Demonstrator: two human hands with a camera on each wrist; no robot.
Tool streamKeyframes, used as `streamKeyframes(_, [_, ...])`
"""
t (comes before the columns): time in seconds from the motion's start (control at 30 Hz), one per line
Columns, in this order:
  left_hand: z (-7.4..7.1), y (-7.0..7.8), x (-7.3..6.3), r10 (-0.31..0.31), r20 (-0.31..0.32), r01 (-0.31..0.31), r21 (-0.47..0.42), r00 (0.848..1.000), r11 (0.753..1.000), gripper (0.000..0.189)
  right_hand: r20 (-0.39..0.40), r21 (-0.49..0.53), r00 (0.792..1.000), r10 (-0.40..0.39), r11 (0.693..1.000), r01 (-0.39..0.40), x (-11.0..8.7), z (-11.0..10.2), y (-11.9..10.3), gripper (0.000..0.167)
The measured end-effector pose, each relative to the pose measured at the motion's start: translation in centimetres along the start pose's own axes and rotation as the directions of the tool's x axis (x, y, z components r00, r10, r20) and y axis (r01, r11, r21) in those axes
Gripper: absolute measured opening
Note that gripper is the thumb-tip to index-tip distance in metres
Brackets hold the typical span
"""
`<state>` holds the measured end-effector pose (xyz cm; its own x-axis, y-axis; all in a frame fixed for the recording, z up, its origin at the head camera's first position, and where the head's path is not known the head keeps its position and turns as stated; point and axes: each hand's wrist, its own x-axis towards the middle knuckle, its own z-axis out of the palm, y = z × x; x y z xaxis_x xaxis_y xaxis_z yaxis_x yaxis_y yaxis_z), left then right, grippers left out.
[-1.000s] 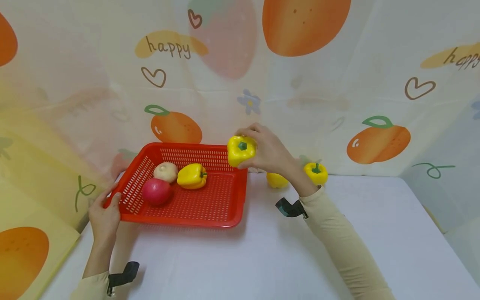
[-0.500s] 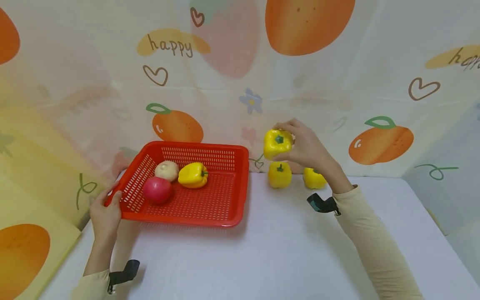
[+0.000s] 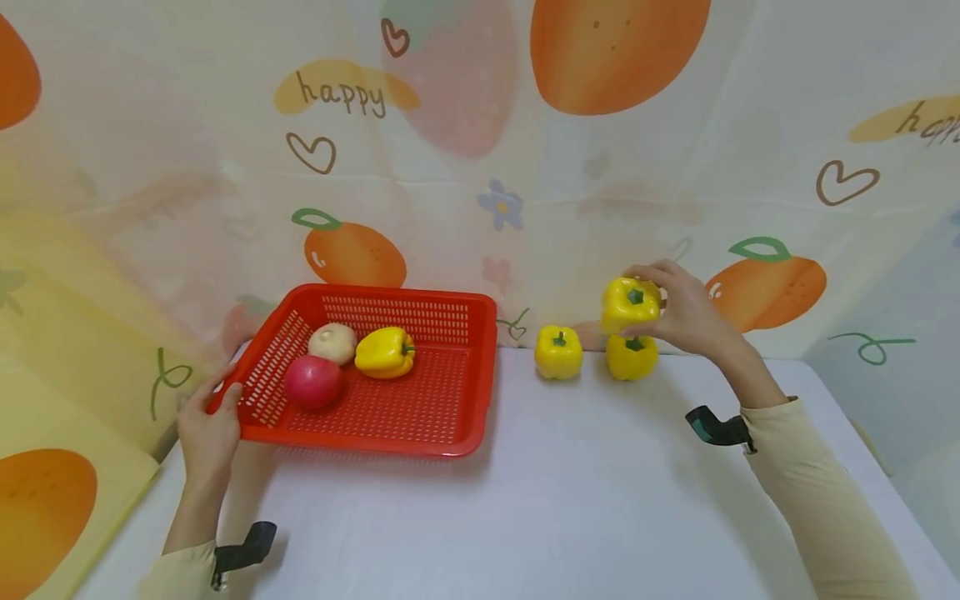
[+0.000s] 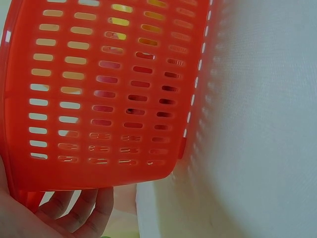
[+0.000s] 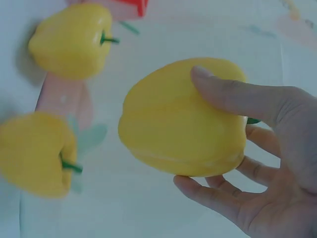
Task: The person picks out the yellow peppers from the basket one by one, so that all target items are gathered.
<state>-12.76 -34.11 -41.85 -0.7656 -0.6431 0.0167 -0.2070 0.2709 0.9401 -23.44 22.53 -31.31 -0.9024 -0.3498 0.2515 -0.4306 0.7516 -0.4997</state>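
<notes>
My right hand (image 3: 686,310) grips a yellow bell pepper (image 3: 628,305) between thumb and fingers, its green stem toward me. In the head view this pepper overlaps the top of another yellow bell pepper (image 3: 632,360) standing at the back of the table. A further yellow bell pepper (image 3: 558,353) stands to the left of that one. My left hand (image 3: 208,429) holds the left end of a red plastic basket (image 3: 360,435), thumb over the rim and fingers curled beneath it, as the left wrist view shows. The right wrist view shows the thumb lying along the held pepper's side.
Inside the basket, toward its left, lie a pink-red round fruit (image 3: 313,382), a pale cream round vegetable (image 3: 332,344) and a yellow bell pepper (image 3: 386,352) on its side. A fruit-printed cloth (image 3: 600,183) hangs right behind the white table (image 3: 525,517).
My right hand has carried the held pepper rightward from the basket's right rim to over the right-hand standing pepper. The left hand and the basket have stayed in place.
</notes>
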Motion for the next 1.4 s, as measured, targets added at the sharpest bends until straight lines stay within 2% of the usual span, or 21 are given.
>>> streamKeyframes(0.3, [0.0,0.0,-0.1,-0.029,-0.001,0.029,0.018,1.0,0.999,0.042,0.027,-0.067,0.997,0.07,0.995,-0.068,-1.8,-1.6,3.7,0.072])
streamKeyframes(0.53, [0.3,-0.1,-0.3,-0.01,-0.01,0.01,0.027,1.0,1.0,0.041,0.044,-0.051,0.995,0.091,0.995,-0.088,-3.2,-2.5,8.3,0.072])
streamKeyframes(0.7, [0.1,0.0,-0.2,-0.013,0.005,0.012,0.045,1.0,0.999,0.042,0.071,-0.045,0.99,0.12,0.992,-0.117,-4.1,-2.3,11.0,0.072])
streamKeyframes(0.83, [0.2,0.0,-0.2,-0.007,0.008,0.007,0.024,1.0,1.0,0.042,0.1,-0.022,0.982,0.158,0.987,-0.156,-4.7,-1.6,12.6,0.071])
streamKeyframes(0.93, [0.2,0.1,-0.2,-0.028,0.013,0.028,0.016,1.0,0.999,0.042,0.137,0.019,0.975,0.174,0.984,-0.179,-4.8,-1.1,13.5,0.071])
streamKeyframes(1.07, [0.2,0.1,0.0,-0.044,0.025,0.044,0.019,0.999,0.999,0.043,0.221,0.068,0.952,0.209,0.971,-0.229,-4.8,-0.7,14.2,0.072])
streamKeyframes(1.17, [0.2,0.0,0.0,-0.036,0.024,0.035,0.016,0.999,0.999,0.042,0.262,0.074,0.937,0.23,0.963,-0.258,-4.7,-0.6,14.2,0.073])
streamKeyframes(1.4, [0.2,0.1,0.0,-0.024,0.007,0.024,-0.026,1.0,0.999,0.04,0.299,0.05,0.924,0.24,0.963,-0.266,-4.4,-0.5,13.8,0.073])
